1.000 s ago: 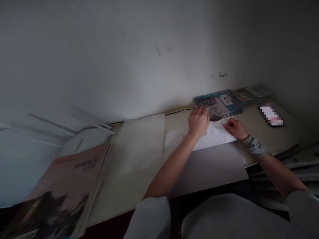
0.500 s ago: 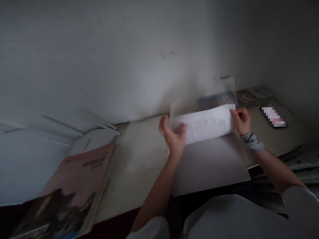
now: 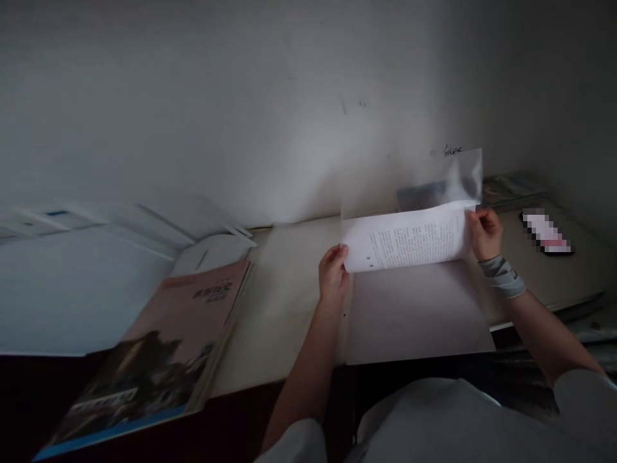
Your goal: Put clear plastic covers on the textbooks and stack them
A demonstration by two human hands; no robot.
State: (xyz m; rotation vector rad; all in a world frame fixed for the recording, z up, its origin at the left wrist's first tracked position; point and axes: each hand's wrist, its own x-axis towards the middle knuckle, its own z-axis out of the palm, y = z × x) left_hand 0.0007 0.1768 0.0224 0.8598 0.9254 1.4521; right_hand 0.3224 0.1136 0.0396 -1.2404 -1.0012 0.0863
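Observation:
A printed sheet of paper (image 3: 409, 238) is held up and curved between my two hands. My left hand (image 3: 333, 270) is closed on its left edge, fingers and thumb pinched at the lower corner. At the opposite edge, my right hand (image 3: 484, 233) pinches the sheet near its upper corner; a grey band is around that wrist. Behind the sheet stands a clear plastic cover (image 3: 463, 177) with dark handwriting at its top. Beneath lies a blank white sheet (image 3: 419, 315), reaching past the table's front edge. Whether the sheet is attached to the cover I cannot tell.
A stack of books with a pink cover (image 3: 183, 315) lies at the left of the pale tabletop (image 3: 274, 283). A phone (image 3: 547, 231), pixelated, rests at the right, with more booklets (image 3: 515, 186) behind. A wall (image 3: 289, 116) borders the table's back.
My left hand was open and blurred beside the sheet; now it is closed on the left edge. The sheet is flatter and spread wider. The view has shifted slightly.

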